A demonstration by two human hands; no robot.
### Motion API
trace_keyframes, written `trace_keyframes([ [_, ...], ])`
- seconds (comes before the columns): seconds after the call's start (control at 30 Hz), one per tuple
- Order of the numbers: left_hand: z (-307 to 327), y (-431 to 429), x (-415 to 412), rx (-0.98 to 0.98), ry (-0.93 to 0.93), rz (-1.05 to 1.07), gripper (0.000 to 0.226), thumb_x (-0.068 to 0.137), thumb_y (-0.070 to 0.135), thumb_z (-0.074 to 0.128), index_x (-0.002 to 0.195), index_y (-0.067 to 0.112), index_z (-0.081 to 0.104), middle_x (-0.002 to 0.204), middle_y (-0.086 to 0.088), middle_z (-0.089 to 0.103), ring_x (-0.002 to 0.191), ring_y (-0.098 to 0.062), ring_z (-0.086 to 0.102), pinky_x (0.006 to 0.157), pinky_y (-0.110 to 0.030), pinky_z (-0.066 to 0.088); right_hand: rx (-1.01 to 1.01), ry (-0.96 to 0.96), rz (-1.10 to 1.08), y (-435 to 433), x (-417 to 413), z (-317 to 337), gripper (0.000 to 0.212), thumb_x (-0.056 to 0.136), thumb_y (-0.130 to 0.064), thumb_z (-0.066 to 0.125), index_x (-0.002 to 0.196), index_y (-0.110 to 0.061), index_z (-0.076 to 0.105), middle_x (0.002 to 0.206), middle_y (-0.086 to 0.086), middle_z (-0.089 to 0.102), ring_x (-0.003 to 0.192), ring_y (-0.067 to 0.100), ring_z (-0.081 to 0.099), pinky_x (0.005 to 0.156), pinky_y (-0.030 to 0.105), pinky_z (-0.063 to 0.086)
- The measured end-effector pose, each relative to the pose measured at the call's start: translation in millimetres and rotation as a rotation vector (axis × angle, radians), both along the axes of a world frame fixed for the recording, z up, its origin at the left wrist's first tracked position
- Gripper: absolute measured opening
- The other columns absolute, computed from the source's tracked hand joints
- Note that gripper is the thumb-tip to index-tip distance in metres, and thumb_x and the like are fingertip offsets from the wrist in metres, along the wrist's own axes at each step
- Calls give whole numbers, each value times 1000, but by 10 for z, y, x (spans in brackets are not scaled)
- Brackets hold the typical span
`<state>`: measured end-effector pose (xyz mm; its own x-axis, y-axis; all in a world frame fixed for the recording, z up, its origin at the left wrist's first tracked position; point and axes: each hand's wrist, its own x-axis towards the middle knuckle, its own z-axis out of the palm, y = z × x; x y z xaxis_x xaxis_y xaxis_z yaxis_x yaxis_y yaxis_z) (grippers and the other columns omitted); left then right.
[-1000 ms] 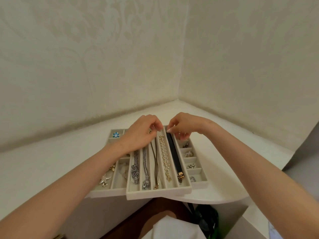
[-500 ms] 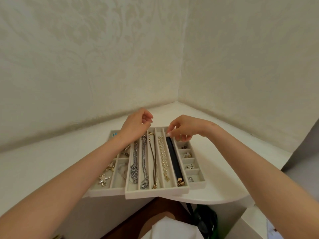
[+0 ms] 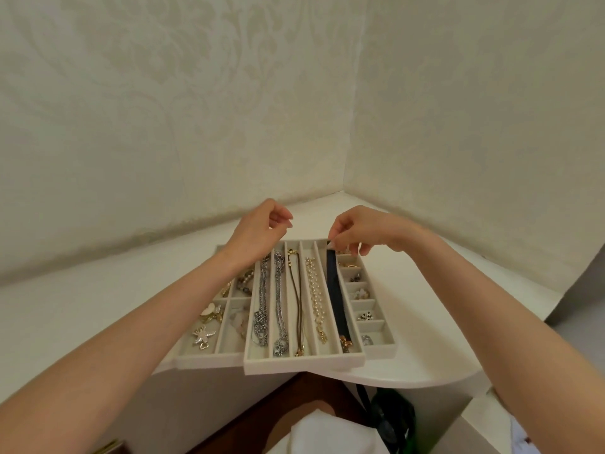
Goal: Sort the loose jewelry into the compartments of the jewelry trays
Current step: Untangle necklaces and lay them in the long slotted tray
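Note:
Three cream jewelry trays sit side by side on a white corner shelf. The middle tray (image 3: pixel 304 364) has long slots with silver chains (image 3: pixel 262 303), a thin gold necklace (image 3: pixel 296 299), a pearl bracelet (image 3: pixel 315 296) and a dark blue band (image 3: pixel 335 296). My right hand (image 3: pixel 357 231) pinches the far end of the blue band at the tray's back edge. My left hand (image 3: pixel 258 231) hovers above the back left of the middle tray, fingers loosely curled, holding nothing. The left tray (image 3: pixel 209 357) holds brooches and a star pin (image 3: pixel 203 335). The right tray (image 3: pixel 381 349) holds small rings and earrings.
The trays overhang the front edge of the shelf (image 3: pixel 425 371). Patterned walls meet in a corner just behind them. Below the shelf lie a dark bag (image 3: pixel 393 417) and a white cloth (image 3: pixel 324 434).
My left hand has lifted off the necklaces and drawn back to the left, uncovering the far ends of the slots. My right hand stays at the top of the blue band.

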<state>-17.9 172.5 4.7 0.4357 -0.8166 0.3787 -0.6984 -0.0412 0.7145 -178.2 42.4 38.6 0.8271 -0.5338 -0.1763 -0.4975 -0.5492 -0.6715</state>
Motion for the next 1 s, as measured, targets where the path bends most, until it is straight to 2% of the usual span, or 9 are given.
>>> trace_keyframes([
  [0.2, -15, -68, 11, 12, -2, -29, 19, 89, 2, 47, 102, 14, 53, 99, 0, 64, 91, -10, 56, 72, -12, 41, -41, 0, -37, 34, -17, -15, 11, 83, -15, 70, 93, -11, 66, 75, -1, 62, 56, 8, 55, 48, 16, 43],
  [0.37, -135, -157, 294, 103, -194, 140, 21, 90, 6, 47, 107, 11, 59, 107, -4, 63, 98, -17, 58, 83, -28, 45, -18, 18, -134, 81, -61, -89, 9, 89, -15, 63, 96, -12, 57, 70, 6, 65, 48, 12, 57, 43, 20, 44],
  [0.47, -194, -204, 396, 234, -264, 105, 20, 93, 16, 49, 107, 13, 64, 109, -2, 65, 102, -18, 58, 87, -32, 46, 28, 113, -83, 172, -89, -93, 7, 91, -6, 52, 94, -13, 54, 67, 9, 66, 44, 13, 58, 43, 20, 46],
  [0.57, -208, -262, 382, 291, -285, 14, 21, 94, 24, 50, 100, 15, 68, 102, 0, 68, 91, -15, 60, 81, -31, 45, 52, 130, -75, 228, -84, -97, 13, 92, -4, 47, 90, -15, 53, 66, 9, 67, 44, 13, 57, 44, 20, 48],
  [0.7, -165, -399, 281, 386, -296, -87, 37, 97, 35, 42, 91, 10, 68, 89, -4, 68, 76, -18, 59, 73, -32, 45, 103, 133, -70, 280, -90, -99, 6, 95, -11, 49, 93, -14, 53, 66, 9, 69, 43, 13, 60, 44, 20, 49],
  [0.73, -144, -432, 245, 421, -303, -118, 41, 98, 37, 40, 81, 8, 63, 81, -6, 64, 72, -20, 56, 70, -31, 43, 108, 136, -73, 294, -96, -101, 3, 96, -12, 50, 96, -13, 52, 65, 9, 69, 43, 13, 60, 44, 20, 49],
  [0.8, -92, -473, 168, 488, -297, -171, 44, 98, 39, 37, 64, 12, 43, 63, -4, 47, 59, -17, 41, 59, -28, 32, 99, 146, -84, 321, -94, -108, 12, 95, -13, 51, 106, -9, 50, 63, 8, 68, 42, 13, 59, 44, 20, 47],
  [0.87, -50, -514, 135, 550, -294, -196, 45, 98, 41, 37, 61, 15, 32, 60, 1, 35, 56, -13, 32, 56, -27, 26, 85, 157, -97, 347, -81, -124, 23, 94, -12, 51, 116, -4, 48, 63, 8, 67, 41, 12, 59, 43, 19, 46],
  [1.0, -27, -551, 123, 669, -269, -232, 44, 97, 45, 34, 66, 18, 48, 65, 3, 44, 59, -12, 40, 59, -26, 33, 57, 136, -127, 375, -42, -170, 32, 94, -13, 50, 123, -1, 46, 72, 12, 68, 40, 13, 58, 40, 20, 46],
])
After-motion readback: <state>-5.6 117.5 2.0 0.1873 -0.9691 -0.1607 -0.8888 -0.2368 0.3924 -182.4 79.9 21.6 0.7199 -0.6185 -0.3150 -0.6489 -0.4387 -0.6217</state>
